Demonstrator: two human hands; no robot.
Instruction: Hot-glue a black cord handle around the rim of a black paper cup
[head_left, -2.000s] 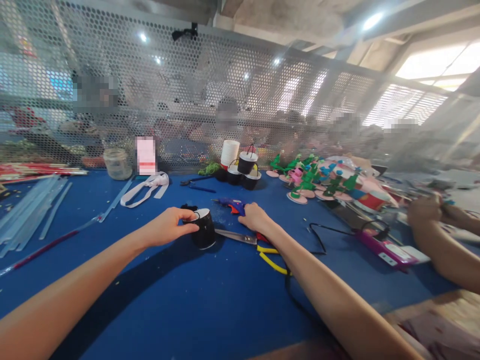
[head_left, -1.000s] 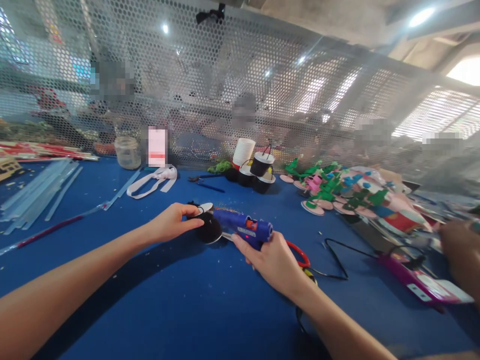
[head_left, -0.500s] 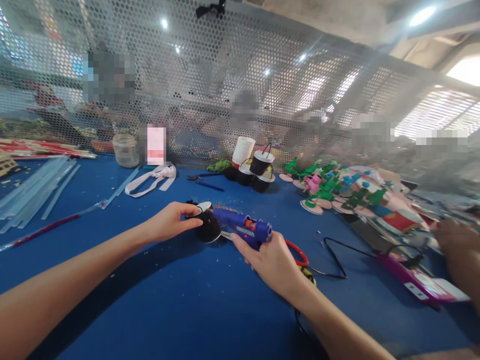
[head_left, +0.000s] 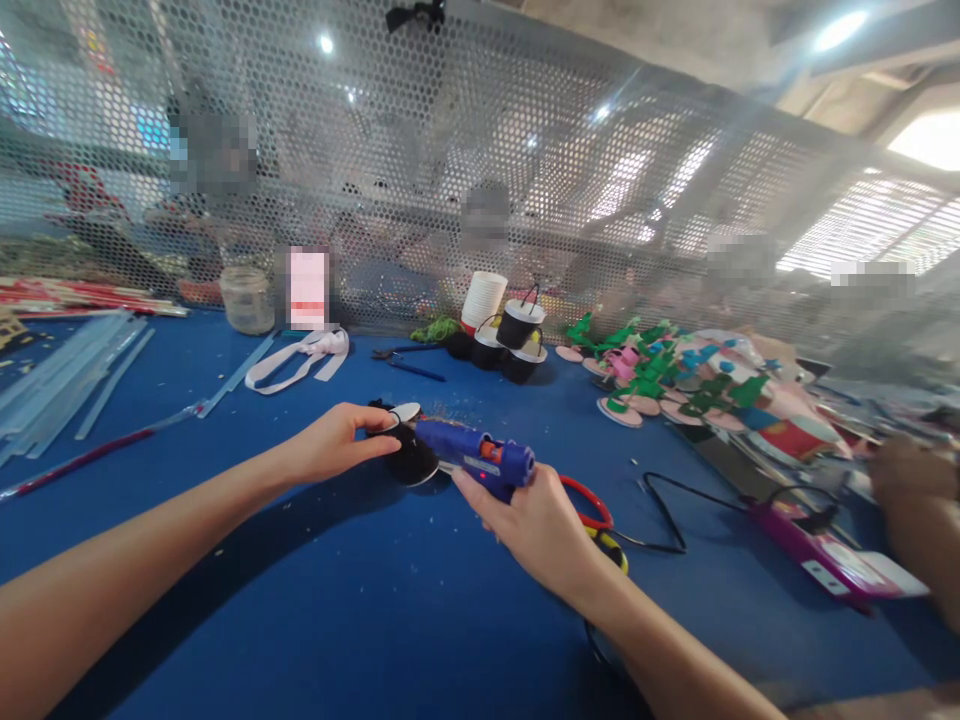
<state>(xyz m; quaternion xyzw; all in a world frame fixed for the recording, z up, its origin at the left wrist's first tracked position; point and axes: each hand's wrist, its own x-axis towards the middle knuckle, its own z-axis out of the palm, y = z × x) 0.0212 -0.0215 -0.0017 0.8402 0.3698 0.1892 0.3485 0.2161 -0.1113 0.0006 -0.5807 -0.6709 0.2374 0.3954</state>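
Observation:
Near the middle of the blue table, my left hand [head_left: 358, 437] pinches the upper left side of a small black cup [head_left: 414, 458] with a white rim, which is tipped over. My right hand [head_left: 529, 515] is wrapped round the handle of a blue glue gun [head_left: 480, 456]. The gun points left, its front end right beside the cup, and the exact contact at the nozzle is hidden. A small red light shows on the gun's side.
Behind stand black cups [head_left: 519, 325] and stacked white cups [head_left: 484, 300]. Green and pink pieces [head_left: 649, 375] lie right, by a purple power strip [head_left: 825, 560] and another person's hand. Glue sticks [head_left: 67, 375], white ribbon [head_left: 281, 368], a jar [head_left: 248, 300] and pliers [head_left: 405, 352] are also there.
The glue gun and my right hand have shifted very slightly left in the view, along with the whole scene. My left hand keeps its hold on the cup.

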